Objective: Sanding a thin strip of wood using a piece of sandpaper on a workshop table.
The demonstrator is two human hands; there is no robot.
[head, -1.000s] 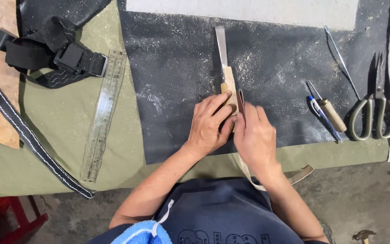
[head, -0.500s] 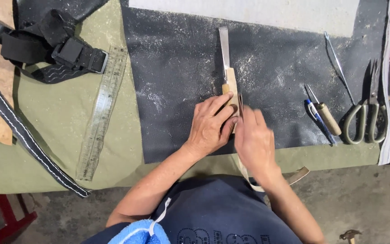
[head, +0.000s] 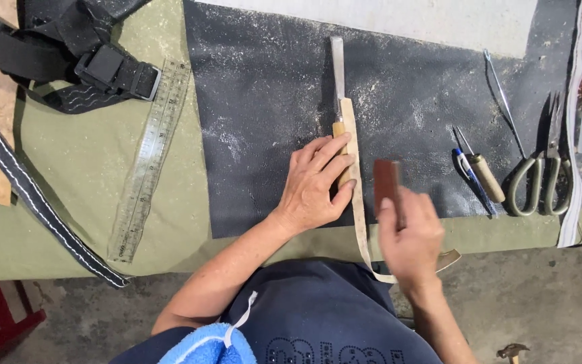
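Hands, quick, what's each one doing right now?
Left hand: fingers flat, pressing the tan strap onto the dark mat.
Right hand: closed on a small reddish-brown block.

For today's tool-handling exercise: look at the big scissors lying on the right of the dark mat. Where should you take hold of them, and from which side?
Grip the scissors by the looped handles, coming from the near edge of the table. The loops lie toward the person and the blades point away, so the fingers stay off the tips. The wooden-handled awl lies close on their left, so approach straight from the near edge rather than from that side.
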